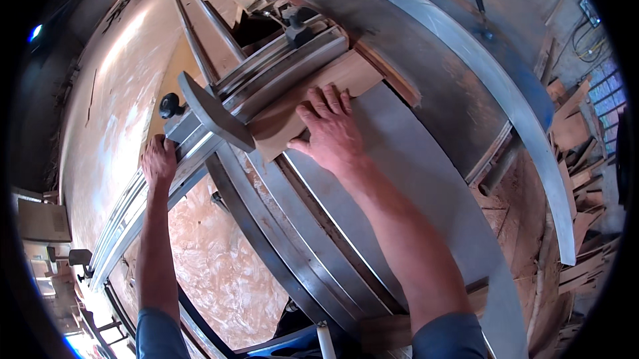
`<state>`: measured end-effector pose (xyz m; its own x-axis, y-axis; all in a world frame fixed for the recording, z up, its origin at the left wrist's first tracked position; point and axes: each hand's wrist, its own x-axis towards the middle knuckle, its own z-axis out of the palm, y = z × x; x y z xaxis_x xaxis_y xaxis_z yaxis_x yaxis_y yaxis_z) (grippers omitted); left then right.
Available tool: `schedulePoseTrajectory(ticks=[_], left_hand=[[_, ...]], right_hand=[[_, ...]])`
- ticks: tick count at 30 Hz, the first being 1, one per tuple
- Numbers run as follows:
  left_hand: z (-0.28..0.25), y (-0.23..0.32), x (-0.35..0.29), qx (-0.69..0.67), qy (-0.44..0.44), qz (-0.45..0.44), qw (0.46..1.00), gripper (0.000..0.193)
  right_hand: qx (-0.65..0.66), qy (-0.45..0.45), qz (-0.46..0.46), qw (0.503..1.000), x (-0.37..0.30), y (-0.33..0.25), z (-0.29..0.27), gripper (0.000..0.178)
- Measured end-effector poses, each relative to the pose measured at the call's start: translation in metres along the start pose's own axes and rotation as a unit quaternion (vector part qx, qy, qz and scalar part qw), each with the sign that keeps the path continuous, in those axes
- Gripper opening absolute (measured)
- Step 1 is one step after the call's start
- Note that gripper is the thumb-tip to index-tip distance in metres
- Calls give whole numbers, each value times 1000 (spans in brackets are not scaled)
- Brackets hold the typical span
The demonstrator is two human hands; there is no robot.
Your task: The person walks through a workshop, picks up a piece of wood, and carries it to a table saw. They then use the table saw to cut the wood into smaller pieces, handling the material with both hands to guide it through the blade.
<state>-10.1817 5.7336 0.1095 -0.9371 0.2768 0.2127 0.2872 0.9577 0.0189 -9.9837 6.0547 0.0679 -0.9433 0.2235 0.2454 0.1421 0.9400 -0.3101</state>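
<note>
A flat brown wooden board [365,74] lies across the grey metal table [399,152] of what looks like a sliding table saw. My right hand [331,129] presses on it from above, fingers spread and palm down. One long edge of the board runs along an aluminium crosscut fence [309,59]. Its left end is by a grey stop plate [212,111] that stands over the fence. My left hand [158,159] is curled over the aluminium fence rail [193,144], just left of that plate; its fingertips are partly hidden. A black knob [171,105] sticks out close by.
A long curved-looking metal rip fence [472,59] spans the right side. Two metal rails [206,32] extend beyond the crosscut fence. A screwdriver-like tool [482,12] lies at far right. Wood offcuts [586,179] pile up at the right edge. A dusty floor [219,259] shows below.
</note>
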Motion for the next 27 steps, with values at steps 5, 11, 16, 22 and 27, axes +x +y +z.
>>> schedulePoseTrajectory(ticks=[5,11,16,22,27], left_hand=[[1,0,-1,2,1,3,1000,37],[0,3,0,9,-4,-6,1000,38],[3,0,2,20,7,-1,1000,37],[6,-2,4,16,10,3,1000,36],[6,0,4,20,1,9,1000,38]], right_hand=[[14,11,0,1000,0,3,3,69],[12,13,2,1000,1,4,6,70],[13,23,-3,1000,2,3,7,70],[22,34,-5,999,5,5,11,71],[25,39,-5,999,6,6,13,69]])
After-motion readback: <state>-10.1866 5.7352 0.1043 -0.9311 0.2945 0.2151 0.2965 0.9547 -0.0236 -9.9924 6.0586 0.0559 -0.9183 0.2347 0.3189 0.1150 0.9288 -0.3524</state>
